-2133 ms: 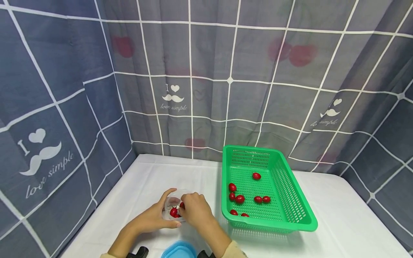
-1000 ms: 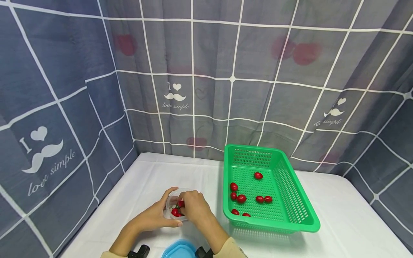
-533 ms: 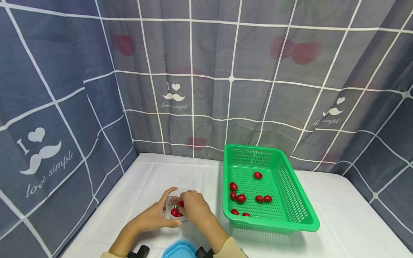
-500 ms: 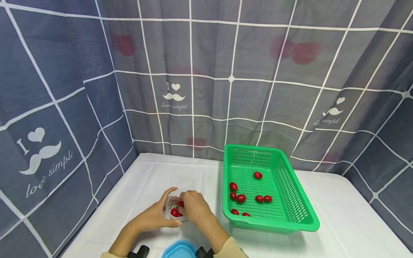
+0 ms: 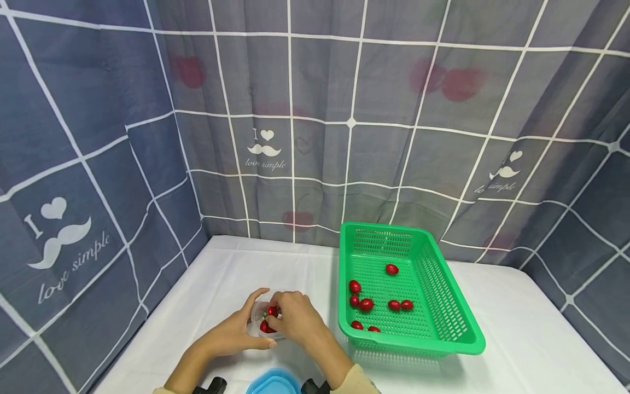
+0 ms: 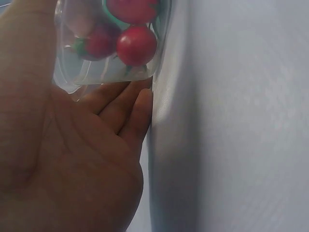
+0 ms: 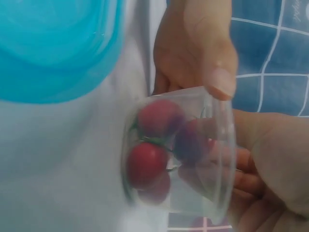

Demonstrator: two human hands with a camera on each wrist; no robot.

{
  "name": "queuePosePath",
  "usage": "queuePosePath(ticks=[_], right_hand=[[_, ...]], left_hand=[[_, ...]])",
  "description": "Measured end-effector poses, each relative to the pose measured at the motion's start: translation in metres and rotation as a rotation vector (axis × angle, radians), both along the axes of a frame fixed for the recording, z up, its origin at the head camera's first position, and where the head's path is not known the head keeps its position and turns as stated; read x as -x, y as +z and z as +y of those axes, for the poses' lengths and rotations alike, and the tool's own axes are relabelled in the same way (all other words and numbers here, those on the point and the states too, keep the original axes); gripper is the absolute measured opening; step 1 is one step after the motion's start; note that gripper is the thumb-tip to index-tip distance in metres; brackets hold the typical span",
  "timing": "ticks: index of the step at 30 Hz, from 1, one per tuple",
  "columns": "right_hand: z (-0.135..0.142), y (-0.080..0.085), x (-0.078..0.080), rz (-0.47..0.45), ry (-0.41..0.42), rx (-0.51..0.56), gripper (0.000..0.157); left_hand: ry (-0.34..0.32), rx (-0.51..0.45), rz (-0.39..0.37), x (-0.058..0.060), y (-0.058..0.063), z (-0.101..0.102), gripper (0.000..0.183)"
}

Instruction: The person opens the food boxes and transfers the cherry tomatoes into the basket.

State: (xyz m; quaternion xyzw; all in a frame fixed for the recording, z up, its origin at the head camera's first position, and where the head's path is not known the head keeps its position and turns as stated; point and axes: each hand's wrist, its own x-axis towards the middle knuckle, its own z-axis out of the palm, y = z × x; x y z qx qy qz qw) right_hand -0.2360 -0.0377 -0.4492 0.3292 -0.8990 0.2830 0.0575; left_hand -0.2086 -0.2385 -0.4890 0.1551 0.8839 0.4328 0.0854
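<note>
My left hand curls its thumb and fingers around a small clear plastic container, which stands on the white cloth. Several red cherry tomatoes with green stems lie inside it, also visible through the wall in the left wrist view. My right hand reaches in over the rim from the right. Its thumb and fingers pinch a cherry tomato inside the container; the fingertips are partly hidden.
A green perforated basket with several cherry tomatoes stands right of my hands. A blue lid lies near the front edge, between my forearms. A grey checked curtain hangs behind the table.
Inside the container, my right fingers have shifted slightly, and a tomato with its green stem shows more plainly beside the thumb. The left hand keeps its hold; the basket stays put.
</note>
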Motion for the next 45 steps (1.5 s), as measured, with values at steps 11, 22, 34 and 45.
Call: queuePosePath(ticks=[11, 22, 34, 45], right_hand=[[0.012, 0.023, -0.008, 0.072, 0.005, 0.063, 0.014], [0.033, 0.060, -0.017, 0.129, -0.005, 0.201, 0.014], [0.059, 0.087, -0.028, 0.129, -0.027, 0.322, 0.019], [0.085, 0.099, -0.027, 0.122, -0.091, 0.413, 0.018]], left_hand=[[0.019, 0.014, 0.021, 0.001, -0.004, 0.000, 0.111], [0.034, 0.021, 0.045, 0.001, -0.002, 0.000, 0.110], [0.024, 0.019, 0.043, 0.003, -0.004, 0.000, 0.113], [0.030, 0.007, 0.022, 0.002, -0.002, 0.001, 0.114]])
